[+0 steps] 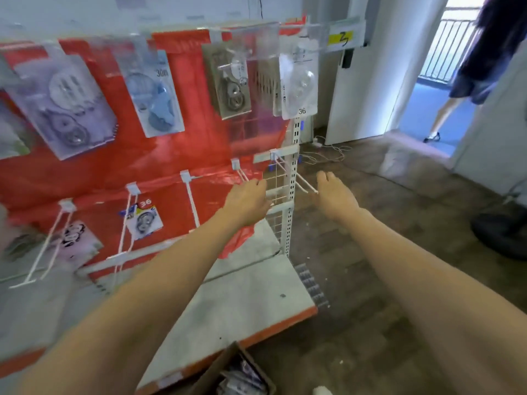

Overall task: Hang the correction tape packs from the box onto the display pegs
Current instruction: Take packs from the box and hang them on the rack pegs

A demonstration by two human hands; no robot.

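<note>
Both my arms stretch toward the lower right end of the red display rack. My left hand hovers by an empty white peg, fingers loosely curled, nothing visible in it. My right hand lies beside the tip of the rightmost empty peg with fingers fairly straight and holds nothing. Correction tape packs hang on the upper pegs. Two more packs hang on the lower row. The cardboard box with packs inside sits at the bottom edge.
A grey base shelf with an orange front edge juts out under the pegs. White cables lie on the floor by the rack's upright. A person stands in the doorway at the right. A dark round object sits on the floor.
</note>
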